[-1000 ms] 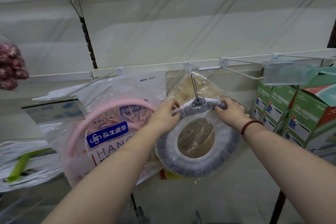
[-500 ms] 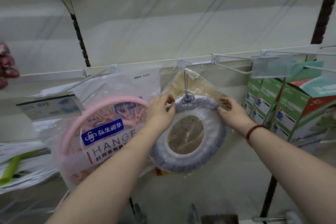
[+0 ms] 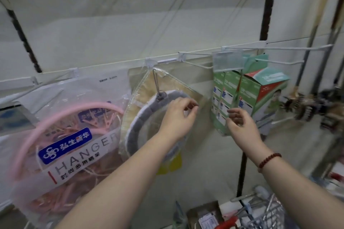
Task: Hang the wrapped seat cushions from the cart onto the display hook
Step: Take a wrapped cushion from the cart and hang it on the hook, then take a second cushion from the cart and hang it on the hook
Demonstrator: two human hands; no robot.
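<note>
A wrapped seat cushion [image 3: 136,128], a grey and white ring in clear plastic with a beige one behind it, hangs by its wire loop from the white display hook [image 3: 151,63] on the back rail. My left hand [image 3: 177,117] lies on the cushion's upper right side, its fingertips pinching the plastic wrap. To the right of the cushion, my right hand [image 3: 240,126] is off it, fingers loosely apart and holding nothing. The cart [image 3: 270,212] shows at the bottom right, a wire basket with a red handle.
A bagged pink hanger ring [image 3: 74,135] hangs just left of the cushion. Green boxes [image 3: 260,98] hang on the right beneath a hook with a clear label holder [image 3: 228,60]. Dark brushes [image 3: 316,109] are at the far right.
Both hands held the cushion's top at first. My right hand has since let go and drawn away to the right, and my left has slid to the cushion's right side. The view swung right.
</note>
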